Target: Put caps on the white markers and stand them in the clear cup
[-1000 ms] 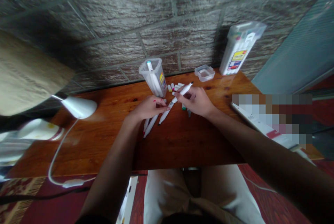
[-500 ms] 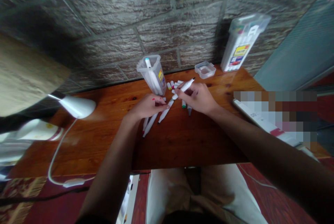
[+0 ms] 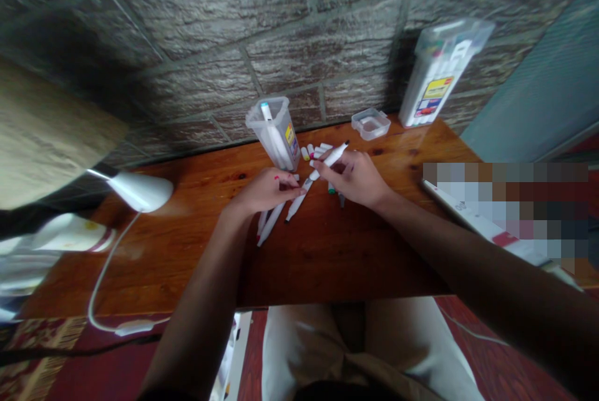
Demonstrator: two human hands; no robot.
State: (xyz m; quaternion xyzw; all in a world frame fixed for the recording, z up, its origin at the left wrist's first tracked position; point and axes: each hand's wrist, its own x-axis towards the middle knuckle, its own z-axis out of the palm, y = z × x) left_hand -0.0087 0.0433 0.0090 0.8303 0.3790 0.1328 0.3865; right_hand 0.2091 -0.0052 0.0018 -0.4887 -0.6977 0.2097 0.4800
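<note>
My right hand (image 3: 362,179) is closed on a white marker (image 3: 333,159) with a dark tip pointing up and right. A second white marker (image 3: 296,206) slants beneath the fingertips of my left hand (image 3: 274,192), which are pinched on it near its upper end. The ends of the two markers come close together between my hands. More white markers (image 3: 270,225) lie partly hidden under my left hand. A green-ended marker (image 3: 331,189) shows below my right fingers. Several small white caps (image 3: 305,153) lie just behind my hands.
A clear open marker case (image 3: 281,136) holding some markers stands against the stone wall. Its clear lid (image 3: 371,124) lies to the right, near a full marker case (image 3: 433,83). At left are a white lamp (image 3: 147,192) and its cord; a white box (image 3: 491,226) sits at right.
My view has shifted slightly. Both hands keep their hold on the markers, in nearly the same place.
</note>
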